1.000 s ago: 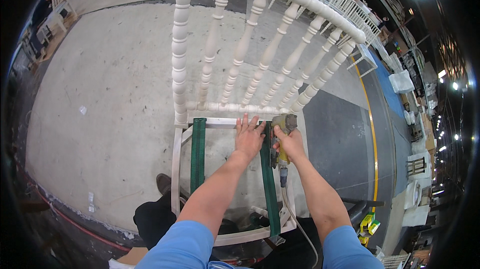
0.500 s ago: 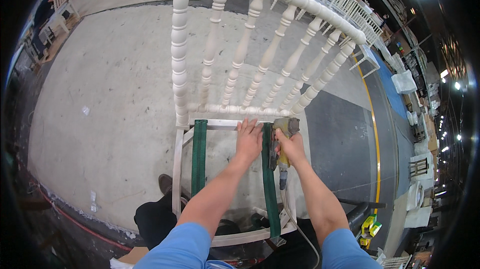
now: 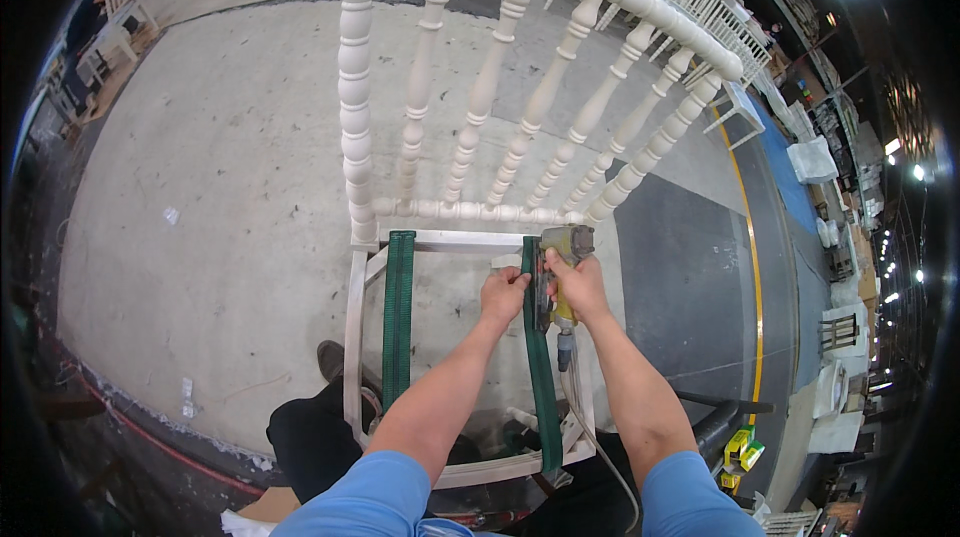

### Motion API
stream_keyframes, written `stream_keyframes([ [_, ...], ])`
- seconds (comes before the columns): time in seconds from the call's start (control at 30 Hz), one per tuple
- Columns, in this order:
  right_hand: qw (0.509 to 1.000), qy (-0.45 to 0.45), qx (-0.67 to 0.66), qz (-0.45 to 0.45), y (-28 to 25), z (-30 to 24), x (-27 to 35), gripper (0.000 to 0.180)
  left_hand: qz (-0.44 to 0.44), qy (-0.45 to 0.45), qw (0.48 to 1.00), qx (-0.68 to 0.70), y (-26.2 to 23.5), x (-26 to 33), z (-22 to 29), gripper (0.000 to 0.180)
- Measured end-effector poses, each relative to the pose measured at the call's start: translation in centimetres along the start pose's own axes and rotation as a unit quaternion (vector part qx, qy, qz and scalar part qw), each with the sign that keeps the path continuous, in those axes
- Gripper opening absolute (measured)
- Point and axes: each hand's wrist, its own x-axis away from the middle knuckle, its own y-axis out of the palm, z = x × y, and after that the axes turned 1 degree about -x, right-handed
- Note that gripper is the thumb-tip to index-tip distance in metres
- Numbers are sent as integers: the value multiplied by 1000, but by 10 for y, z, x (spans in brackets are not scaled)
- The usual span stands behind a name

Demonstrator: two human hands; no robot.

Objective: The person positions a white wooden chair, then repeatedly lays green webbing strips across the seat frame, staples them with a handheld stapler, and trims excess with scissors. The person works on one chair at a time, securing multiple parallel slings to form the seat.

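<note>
My right hand (image 3: 582, 289) is wrapped round a pneumatic staple gun (image 3: 566, 243), yellowish and worn, with an air hose (image 3: 575, 387) running down from its handle. The gun stands over the right green webbing strap (image 3: 543, 387) near the back rail of a white chair seat frame (image 3: 455, 240). My left hand (image 3: 503, 294) is closed in a pinch at that strap's left edge; whatever its fingertips hold is hidden. A second green webbing strap (image 3: 398, 317) runs front to back on the left side of the frame. The chair's turned-spindle back (image 3: 480, 87) rises at the far side.
Several white spindle-backed chairs (image 3: 660, 12) stand at the far right. Yellow-green boxes (image 3: 740, 449) lie at the near right by a dark bar (image 3: 730, 405). My shoe (image 3: 330, 359) is left of the frame. A yellow line (image 3: 750, 267) crosses the floor on the right.
My left hand has come off the back rail toward me, its flat fingers now drawn into a pinch by the right strap. The staple gun has shifted slightly left and stays in my right hand.
</note>
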Motion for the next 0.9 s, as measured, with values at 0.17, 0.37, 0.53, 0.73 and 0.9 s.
stream_keyframes([
  [0.17, 998, 24, 42, 33, 2, 1, 0, 34, 2, 33, 999, 33, 0, -2, 0, 24],
  [0.37, 998, 37, 47, -1, 11, -1, 0, 29, -15, 21, 999, 40, -4, -5, -3, 21],
  [0.53, 1000, 12, 19, -20, 10, -3, 2, 29, -8, 17, 999, 32, -4, -4, -1, 20],
  [0.73, 998, 21, 52, -21, 8, -3, 3, 28, -10, 10, 997, 70, -2, -2, 1, 16],
  [0.9, 999, 2, 49, -1, 4, -3, 1, 32, -10, -29, 998, 49, 0, -3, 0, 24],
])
